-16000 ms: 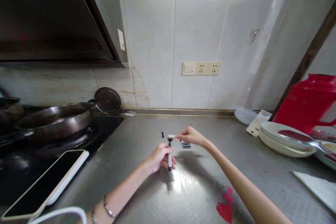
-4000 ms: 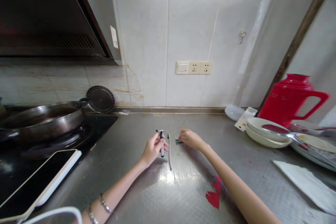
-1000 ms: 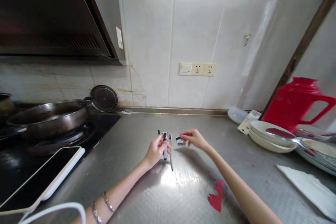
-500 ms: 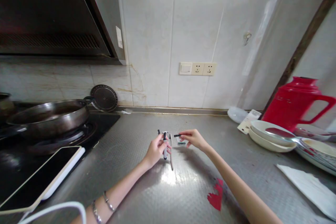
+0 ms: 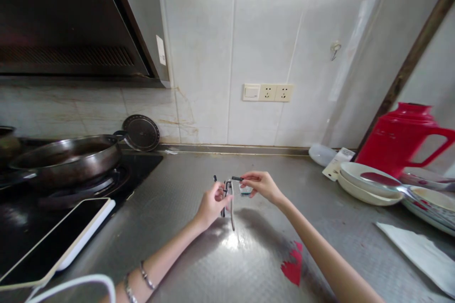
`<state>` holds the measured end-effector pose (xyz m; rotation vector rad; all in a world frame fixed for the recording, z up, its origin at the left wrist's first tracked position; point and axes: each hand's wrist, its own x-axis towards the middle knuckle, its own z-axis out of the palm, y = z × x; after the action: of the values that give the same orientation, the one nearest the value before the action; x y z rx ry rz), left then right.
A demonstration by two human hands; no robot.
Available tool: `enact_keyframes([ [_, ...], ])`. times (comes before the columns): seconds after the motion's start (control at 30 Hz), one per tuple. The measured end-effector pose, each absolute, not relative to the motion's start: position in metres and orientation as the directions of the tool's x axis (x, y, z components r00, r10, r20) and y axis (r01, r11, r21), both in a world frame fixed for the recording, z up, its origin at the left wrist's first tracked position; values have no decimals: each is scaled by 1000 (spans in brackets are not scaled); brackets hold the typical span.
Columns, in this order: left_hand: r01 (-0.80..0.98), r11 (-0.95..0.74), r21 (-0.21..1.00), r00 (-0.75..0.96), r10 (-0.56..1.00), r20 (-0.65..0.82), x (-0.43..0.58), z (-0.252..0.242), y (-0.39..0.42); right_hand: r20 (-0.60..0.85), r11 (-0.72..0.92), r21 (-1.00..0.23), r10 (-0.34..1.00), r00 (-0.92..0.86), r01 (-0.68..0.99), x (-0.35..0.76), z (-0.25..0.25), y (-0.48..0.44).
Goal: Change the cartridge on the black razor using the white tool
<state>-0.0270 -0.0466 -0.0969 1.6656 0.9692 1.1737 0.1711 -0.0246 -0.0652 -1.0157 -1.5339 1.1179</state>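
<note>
My left hand (image 5: 212,204) is closed around a slim razor handle (image 5: 225,196), dark with a narrow crossbar at its top end. Held at the fingertips of my right hand (image 5: 261,184) is a small dark strip, apparently a razor cartridge (image 5: 237,178). It is close to the handle's head; whether they touch I cannot tell. Under my right fingers lies a small clear case (image 5: 245,190), partly covered. A thin greyish stick (image 5: 232,213) runs beside my left fingertips. Behind my left hand a small black tip (image 5: 214,178) shows, the rest hidden.
The metal counter (image 5: 199,260) holds a torn red scrap (image 5: 293,265). At left are a phone (image 5: 53,241), a white cable (image 5: 88,276) and a pan (image 5: 71,161) on the stove. Bowls (image 5: 369,189), a red jug (image 5: 394,137) and white paper (image 5: 415,251) stand or lie at right.
The razor handle has turned in my left hand, its head swinging toward the right. My right hand has lifted slightly and brought the cartridge leftward, closer to the head.
</note>
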Motion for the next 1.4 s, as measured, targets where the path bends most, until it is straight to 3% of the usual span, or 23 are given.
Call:
enact_keyframes([
  [0.53,369,-494,788,108,864,491,-19,-94,-68,290,302,-953,919,-266,4,152,-41,-50],
  [0.9,405,-472,783,149,879,452,-14,-97,-73,315,343,-938,903,-293,48,151,-39,-54],
  [1.4,325,-395,859,165,918,360,-11,-97,-74,302,339,-938,902,-308,73,152,-40,-53],
])
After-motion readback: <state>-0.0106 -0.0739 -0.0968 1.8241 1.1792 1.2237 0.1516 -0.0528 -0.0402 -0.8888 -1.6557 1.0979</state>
